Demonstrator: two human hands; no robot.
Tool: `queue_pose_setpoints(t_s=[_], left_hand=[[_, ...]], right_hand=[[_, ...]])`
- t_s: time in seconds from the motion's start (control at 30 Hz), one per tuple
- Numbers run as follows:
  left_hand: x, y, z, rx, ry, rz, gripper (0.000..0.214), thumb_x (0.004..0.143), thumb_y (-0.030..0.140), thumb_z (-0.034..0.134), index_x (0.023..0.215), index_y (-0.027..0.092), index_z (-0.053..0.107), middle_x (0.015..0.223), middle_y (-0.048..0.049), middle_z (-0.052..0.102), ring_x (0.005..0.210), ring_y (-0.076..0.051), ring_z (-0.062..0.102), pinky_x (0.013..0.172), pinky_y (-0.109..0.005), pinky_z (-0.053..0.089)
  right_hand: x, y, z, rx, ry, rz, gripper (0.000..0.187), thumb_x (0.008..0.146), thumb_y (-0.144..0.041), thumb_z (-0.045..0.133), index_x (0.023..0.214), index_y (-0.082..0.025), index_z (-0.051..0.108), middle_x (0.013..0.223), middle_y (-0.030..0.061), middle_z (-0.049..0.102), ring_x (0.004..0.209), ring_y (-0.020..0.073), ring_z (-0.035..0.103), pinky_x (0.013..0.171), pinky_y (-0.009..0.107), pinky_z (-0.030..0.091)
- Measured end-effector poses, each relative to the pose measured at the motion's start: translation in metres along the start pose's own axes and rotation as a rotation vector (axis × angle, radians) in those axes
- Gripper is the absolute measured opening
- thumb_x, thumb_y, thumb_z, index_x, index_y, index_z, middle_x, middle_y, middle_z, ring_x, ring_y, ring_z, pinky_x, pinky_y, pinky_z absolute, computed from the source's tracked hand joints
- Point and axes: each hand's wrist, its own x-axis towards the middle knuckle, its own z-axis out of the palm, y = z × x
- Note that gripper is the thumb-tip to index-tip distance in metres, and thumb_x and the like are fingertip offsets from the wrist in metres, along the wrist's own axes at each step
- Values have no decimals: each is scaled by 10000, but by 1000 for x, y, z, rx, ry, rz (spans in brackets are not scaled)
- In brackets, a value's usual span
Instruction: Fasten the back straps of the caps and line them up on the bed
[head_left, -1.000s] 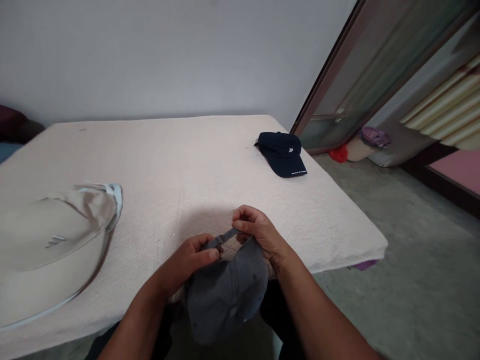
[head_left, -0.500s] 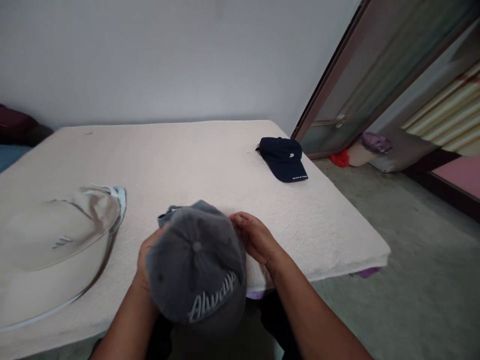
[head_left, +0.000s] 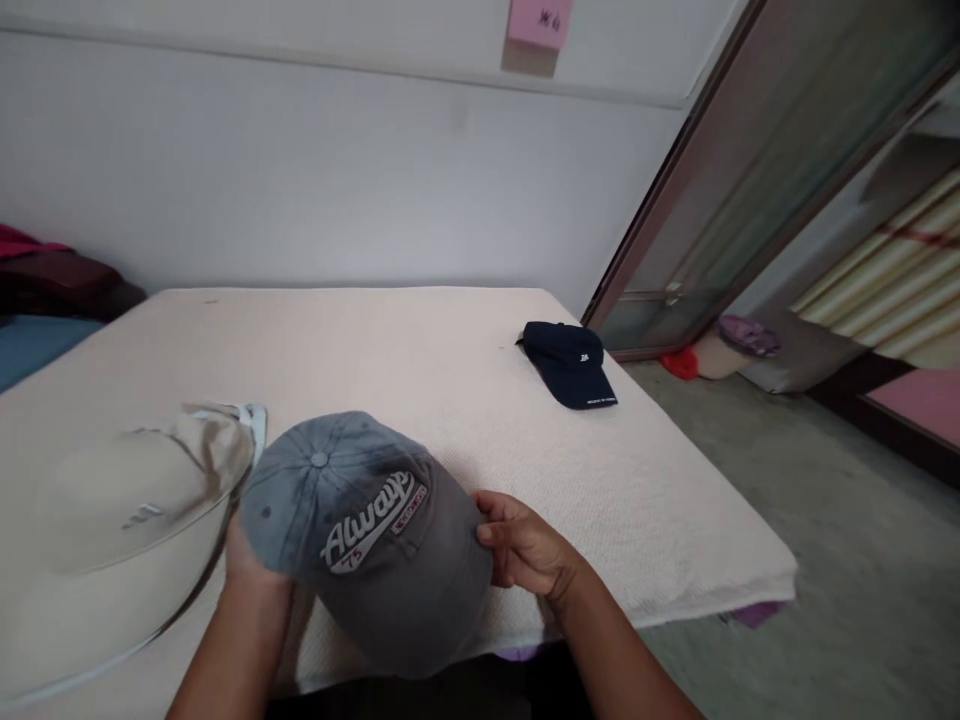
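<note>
A grey baseball cap [head_left: 439, 560] with "Always" stitched on its front is held up over the near edge of the covered surface, brim towards me. My left hand [head_left: 251, 555] grips the crown from the left; its fingers are hidden behind and under the cap. At the brim's right edge, the thumb and fingers of my right hand [head_left: 517, 545] pinch the fabric. Close to my left hand lie pale beige caps [head_left: 127, 530], one on top of another. Farther off, a navy baseball cap [head_left: 566, 365] rests near the right edge.
A white textured cloth [head_left: 375, 340] covers the bed-like surface, which ends at the wall [head_left: 300, 180]. Dark red items [head_left: 64, 280] sit at the far left. Beyond the right edge are the floor [head_left: 847, 560], a glass-panelled door [head_left: 675, 230] and a purple-topped bin [head_left: 731, 350].
The grey cap has tilted and turned, so its front lettering and brim now show more. My right hand has closed on the brim's edge. The view has tipped up, showing more wall.
</note>
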Motion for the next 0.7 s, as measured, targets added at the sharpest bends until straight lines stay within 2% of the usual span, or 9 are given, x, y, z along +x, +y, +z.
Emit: queue_pose_setpoints(t_s=[0.07,0.13,0.2,0.27,0.43,0.53,0.63,0.7], left_hand=[[-5,-3,9,-71,48,18,359,893,219,320,1100,263,610,791,-9,729,765,-157,679,673,-260,572],[-12,-7,19,-156,78,-28,324,887,170,336,1036,212,621,734,-18,720,696,-167,685,632,-280,582],[-19,-13,27,-199,50,-122,277,899,219,356,996,163,610,752,-47,715,690,-180,688,612,-302,590],[-23,-20,33,-171,27,-214,291,902,288,373,1002,124,593,816,-95,704,723,-197,689,611,-326,597],[-27,-36,40,9,80,-252,272,887,259,418,987,69,585,999,-188,644,872,-232,676,662,-330,602],[-28,-41,43,39,17,-258,211,882,161,415,891,77,609,951,-137,641,776,-178,669,622,-274,590],[-29,-45,43,27,-38,-298,196,850,68,426,803,86,615,836,-73,628,618,-110,621,527,-210,550],[-29,-46,42,10,-60,-325,191,833,41,438,766,91,609,781,-45,609,560,-88,584,478,-189,519]], right_hand=[[2,-2,0,46,65,-104,352,688,-260,748,985,-147,600,727,-1,619,475,83,553,442,197,442],[4,-8,0,91,127,-228,304,700,-265,739,957,-154,619,774,23,649,612,116,616,574,228,502],[4,-14,-2,126,175,-335,286,708,-253,731,959,-159,632,856,46,680,739,141,650,688,244,520],[3,-20,-7,159,221,-406,284,708,-214,729,971,-170,635,891,41,699,781,140,662,721,237,522],[8,-34,-34,254,331,-534,224,713,-118,716,908,-188,631,867,5,724,744,112,671,683,208,535],[17,-53,-47,246,368,-629,180,720,-110,704,854,-198,622,837,-15,720,680,100,659,595,191,532],[29,-86,-54,164,402,-742,141,739,-145,684,848,-203,616,847,-17,706,671,95,643,560,183,525],[37,-109,-61,104,484,-806,137,740,-160,672,854,-205,611,866,-20,695,662,88,630,534,173,515]])
